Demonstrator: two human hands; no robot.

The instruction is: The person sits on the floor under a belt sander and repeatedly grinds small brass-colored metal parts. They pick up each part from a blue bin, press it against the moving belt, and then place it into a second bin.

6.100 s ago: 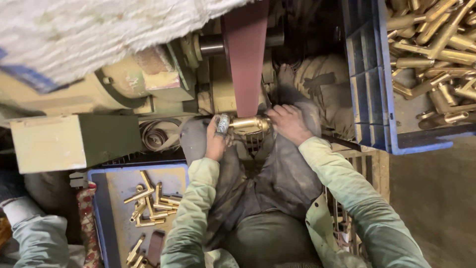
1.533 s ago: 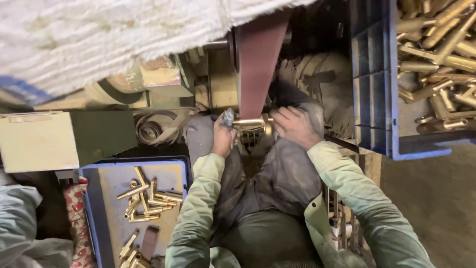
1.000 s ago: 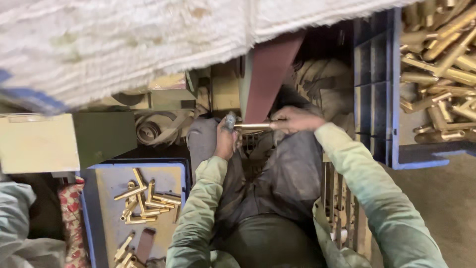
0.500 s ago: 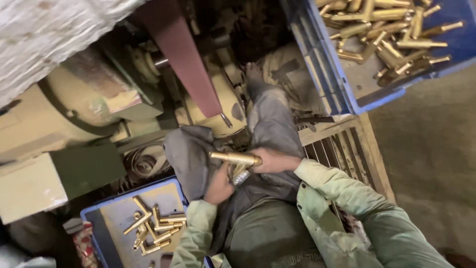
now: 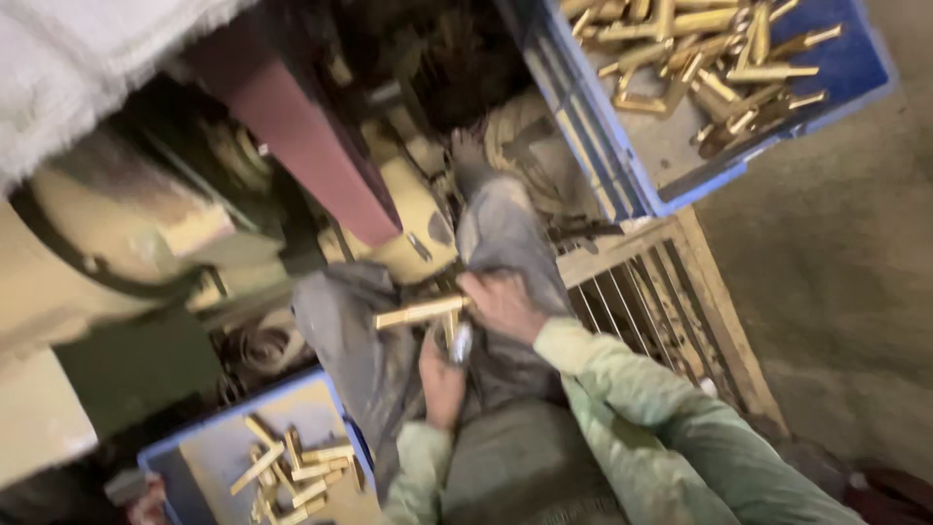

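Observation:
My right hand (image 5: pixel 501 303) grips one end of a long brass part (image 5: pixel 420 312) that lies roughly level above my lap. My left hand (image 5: pixel 442 377) sits just below it, closed around a short silver-tipped piece (image 5: pixel 460 342) of that part. Both hands are over my grey trousers (image 5: pixel 505 243), well below the reddish-brown sanding belt (image 5: pixel 306 146) of the cream-coloured machine (image 5: pixel 117 243). The frame is blurred by motion.
A blue crate (image 5: pixel 622 146) with several brass parts stands at the upper right. A second blue crate (image 5: pixel 194 442) with several brass pieces lies at the lower left. A wooden slatted pallet (image 5: pixel 700 321) is beside my right arm, bare concrete floor (image 5: pixel 846 272) beyond it.
The brass part was pressed against the belt with both hands; it has since come away and down toward my lap. The view has swung and tilted to the right.

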